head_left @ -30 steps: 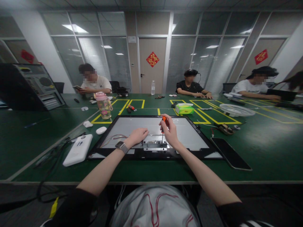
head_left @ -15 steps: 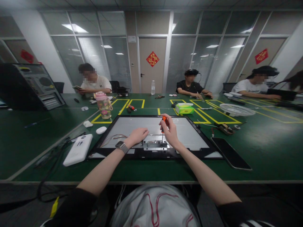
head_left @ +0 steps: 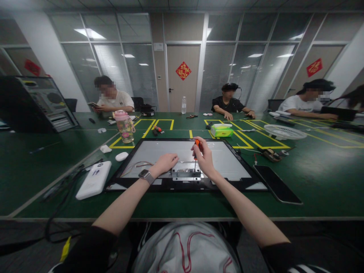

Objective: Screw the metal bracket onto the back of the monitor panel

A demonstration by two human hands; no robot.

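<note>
A flat display panel (head_left: 159, 149) with a grey back and black frame lies on the green table in front of me. Near its lower edge sits a metal bracket (head_left: 182, 173). My right hand (head_left: 205, 159) is closed around an orange and black screwdriver (head_left: 197, 143). The screwdriver stands nearly upright, its shaft reaching down to the right part of the bracket. My left hand (head_left: 165, 163) lies on the panel just left of the bracket, fingers stretched out; the fingertips' undersides are hidden. Thin wires (head_left: 142, 164) lie on the panel beside it.
Left of the panel are a white power bank (head_left: 94, 180), a white oval case (head_left: 121, 156) and a pink-lidded bottle (head_left: 124, 129). A black phone (head_left: 277, 184) lies at its right corner. Behind stands a green tissue pack (head_left: 222, 131). Several people sit across the table.
My hands and the screwdriver show no clear movement. Across the table, the person in black has shifted one hand to the left.
</note>
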